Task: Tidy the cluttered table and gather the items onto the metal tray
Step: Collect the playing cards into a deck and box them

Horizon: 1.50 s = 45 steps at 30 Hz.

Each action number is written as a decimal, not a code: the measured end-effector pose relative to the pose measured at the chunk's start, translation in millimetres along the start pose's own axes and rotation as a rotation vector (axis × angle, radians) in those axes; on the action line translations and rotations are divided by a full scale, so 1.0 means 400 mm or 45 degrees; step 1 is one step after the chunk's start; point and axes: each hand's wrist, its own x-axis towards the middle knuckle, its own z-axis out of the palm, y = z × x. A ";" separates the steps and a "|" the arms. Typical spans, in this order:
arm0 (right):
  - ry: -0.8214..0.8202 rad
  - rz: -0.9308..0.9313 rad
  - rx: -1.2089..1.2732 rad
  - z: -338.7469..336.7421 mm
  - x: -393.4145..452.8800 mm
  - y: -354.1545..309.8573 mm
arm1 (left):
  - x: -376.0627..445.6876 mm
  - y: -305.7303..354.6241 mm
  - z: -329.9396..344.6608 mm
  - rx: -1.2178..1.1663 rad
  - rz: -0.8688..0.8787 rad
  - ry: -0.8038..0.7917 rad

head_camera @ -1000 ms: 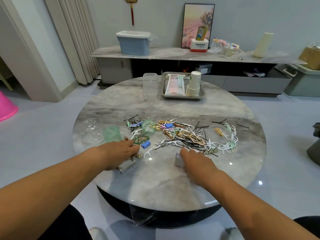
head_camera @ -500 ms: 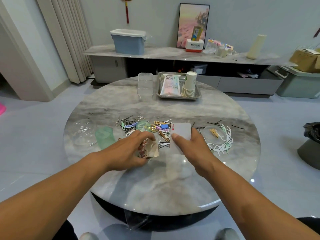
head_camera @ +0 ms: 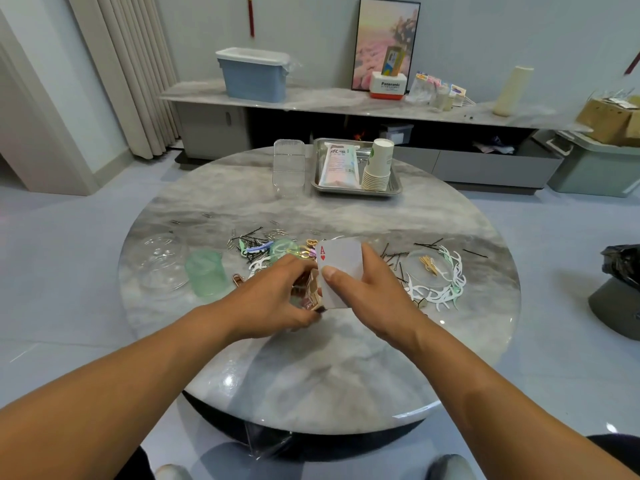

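Grey marble covered the round bench, which stood before a long low sideboard. At the far left lay a clear plastic dome lid, with a pale green plastic cup just beside it. Next came a scatter of black hairpins and coloured clips. The left hand curled around a small brown card box. Touching it, the right hand pinched a deck of playing cards, an ace of hearts on top, thumb across the face. White antler-shaped picks lay to the right. At the far edge, the rectangular metal tray held a packet and stacked paper cups.
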 end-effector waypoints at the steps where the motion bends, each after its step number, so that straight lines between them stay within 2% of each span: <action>1: 0.002 -0.008 -0.005 -0.002 0.001 0.001 | 0.003 -0.002 0.000 -0.020 -0.030 0.010; 5: 0.046 -0.024 0.050 -0.006 0.007 0.004 | 0.013 0.004 -0.001 -0.192 -0.079 0.076; 10: 0.114 -0.034 0.261 -0.010 0.008 0.008 | 0.015 0.003 0.008 -0.536 -0.288 0.020; 13: 0.136 -0.030 0.325 -0.010 0.010 0.008 | 0.017 0.003 0.011 -0.670 -0.329 -0.032; 15: 0.150 -0.009 0.356 -0.012 0.012 0.007 | 0.011 0.008 0.007 -0.574 -0.273 -0.042; 17: 0.145 -0.017 0.307 -0.023 0.014 0.003 | 0.005 0.009 0.002 -0.197 -0.135 0.000; 20: -0.029 -0.036 0.115 -0.048 0.015 -0.004 | -0.001 0.020 0.001 0.125 -0.018 0.095; 23: -0.223 -0.035 -0.122 -0.057 0.007 -0.011 | 0.001 0.027 -0.005 0.148 0.070 0.126; 26: -0.345 -0.034 -0.211 -0.051 -0.004 -0.012 | 0.001 0.018 -0.015 0.112 0.103 0.073; 29: -0.370 -0.046 -0.208 -0.048 -0.006 -0.008 | 0.004 0.021 -0.015 0.031 0.148 -0.020; 32: -0.342 -0.055 -0.172 -0.051 -0.004 -0.010 | 0.004 0.028 -0.013 0.014 0.153 -0.016; 40: -0.141 -0.002 0.059 -0.052 -0.003 -0.006 | 0.001 0.024 -0.030 -0.238 -0.090 0.011; 45: -0.065 -0.001 0.233 -0.050 0.000 -0.008 | -0.001 0.032 -0.036 -0.629 -0.314 -0.015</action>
